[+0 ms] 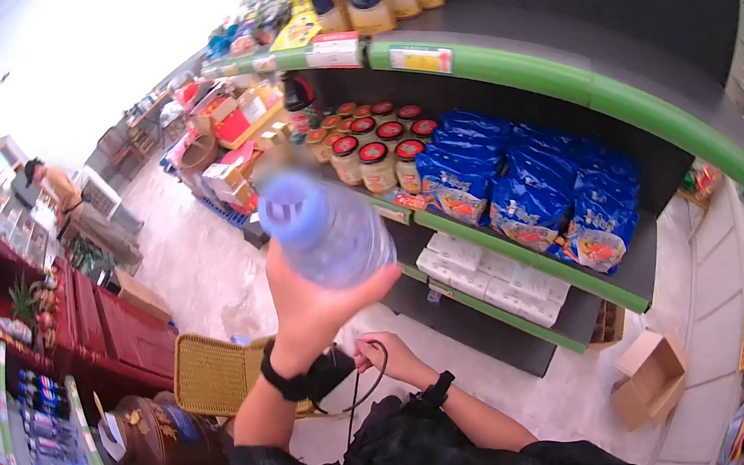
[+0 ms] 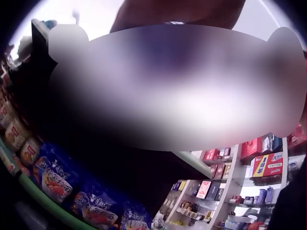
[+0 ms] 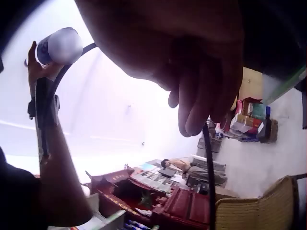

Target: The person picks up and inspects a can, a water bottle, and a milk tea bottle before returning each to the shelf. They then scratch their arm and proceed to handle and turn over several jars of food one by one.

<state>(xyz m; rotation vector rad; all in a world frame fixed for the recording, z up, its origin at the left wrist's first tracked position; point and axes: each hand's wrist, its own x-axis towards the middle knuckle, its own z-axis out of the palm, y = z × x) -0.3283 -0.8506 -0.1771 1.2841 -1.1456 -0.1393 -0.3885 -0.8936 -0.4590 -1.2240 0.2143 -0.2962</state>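
Note:
My left hand grips a clear plastic bottle with a blue-violet cap, raised in front of the shelving in the head view. The cap points up toward the camera, and the thumb lies across the lower side. In the right wrist view the same bottle shows in the raised hand, partly blurred. A large blur hides the hand's work in the left wrist view. Low near my body, my right hand holds a thin black cable in curled fingers. From the fingertips the cable hangs down in the right wrist view.
Green-edged shelves hold red-lidded jars, blue bags and white packs. A woven chair and brown jars stand at left. An open cardboard box lies at right. A person stands far back.

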